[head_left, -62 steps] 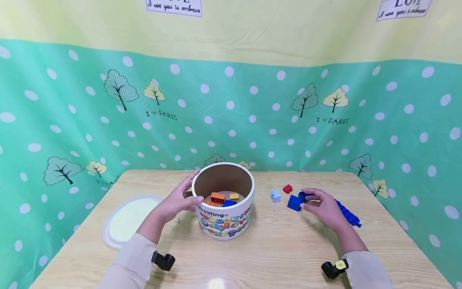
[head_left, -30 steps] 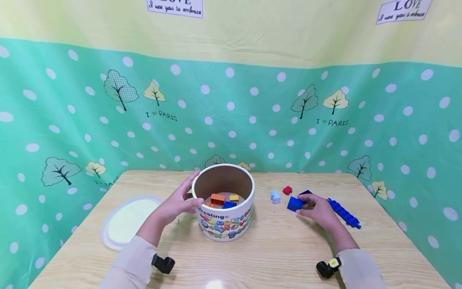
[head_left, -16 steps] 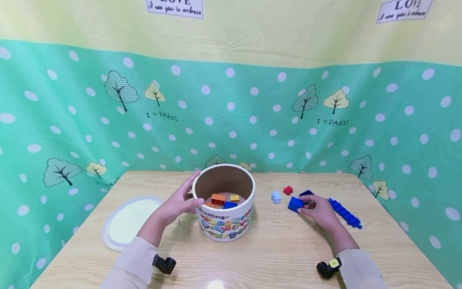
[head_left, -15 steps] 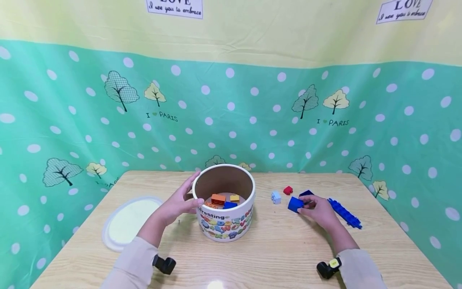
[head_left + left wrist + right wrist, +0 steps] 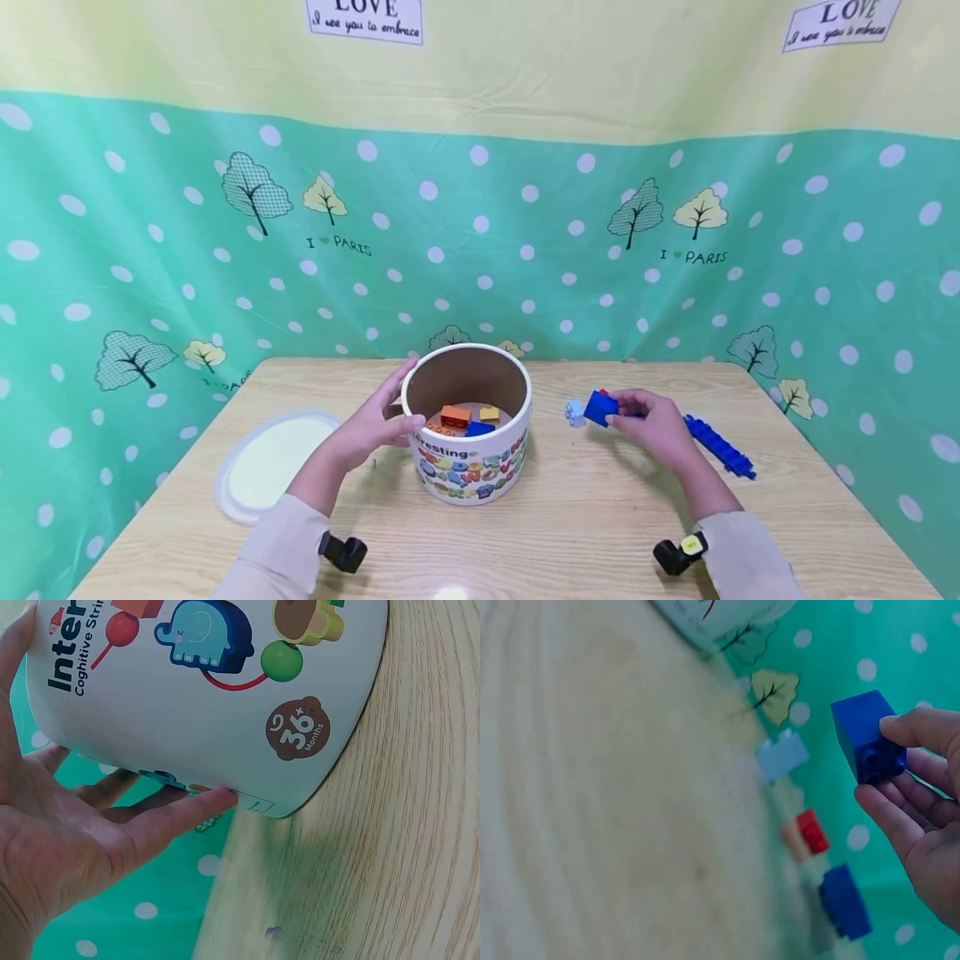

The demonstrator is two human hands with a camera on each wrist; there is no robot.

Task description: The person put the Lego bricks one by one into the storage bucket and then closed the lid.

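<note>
My left hand (image 5: 367, 429) holds the left side of a white round bucket (image 5: 471, 475), thumb near the rim and fingers spread along the outer wall (image 5: 180, 727). Inside lie orange bricks (image 5: 455, 415), a yellow brick (image 5: 489, 413) and a blue one (image 5: 480, 428). My right hand (image 5: 651, 421) pinches a blue toy brick (image 5: 600, 408) between thumb and fingers, raised off the table in the right wrist view, its studs (image 5: 881, 761) facing the palm side. Near it are a light-blue brick (image 5: 782, 755), a small red brick (image 5: 811, 831) and another dark-blue brick (image 5: 846, 901).
A long blue studded strip (image 5: 720, 448) lies right of the right hand. The white lid (image 5: 273, 462) rests on the wooden table (image 5: 555, 533) left of the bucket. A green dotted curtain (image 5: 480, 275) hangs behind the table's back edge.
My right hand has lifted the blue brick and shifted left and up; the brick now partly covers the red one in the head view. The left hand stays on the bucket.
</note>
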